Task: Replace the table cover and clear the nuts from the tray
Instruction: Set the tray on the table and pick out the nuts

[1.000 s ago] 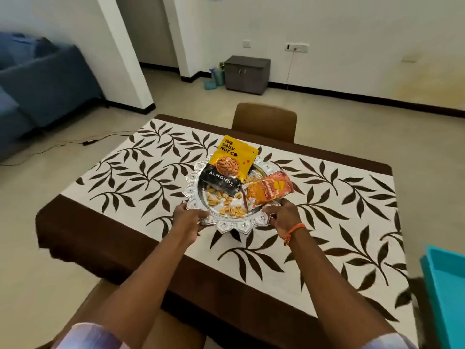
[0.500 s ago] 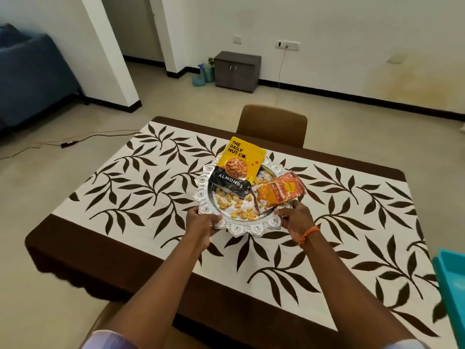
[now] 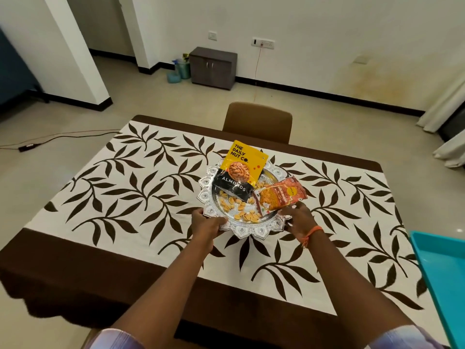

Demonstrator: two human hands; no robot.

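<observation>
A round silver tray [image 3: 247,229] with a scalloped rim rests in the middle of the white table cover [image 3: 141,217] printed with brown leaves. Loose nuts [image 3: 239,210] lie scattered in the tray. A yellow and black almonds packet [image 3: 239,170] leans across its far side, and an orange snack packet [image 3: 279,196] lies over its right side. My left hand [image 3: 207,222] grips the near-left rim. My right hand [image 3: 298,220] grips the near-right rim, just under the orange packet.
A brown chair [image 3: 258,123] is tucked in at the table's far side. A turquoise bin [image 3: 445,273] stands at the right edge. A small grey cabinet [image 3: 212,68] stands by the back wall, and a cable [image 3: 60,138] runs along the floor to the left.
The view has shifted so the tray and both hands sit more central and farther across the table. Both hands stay on the tray's rim throughout.
</observation>
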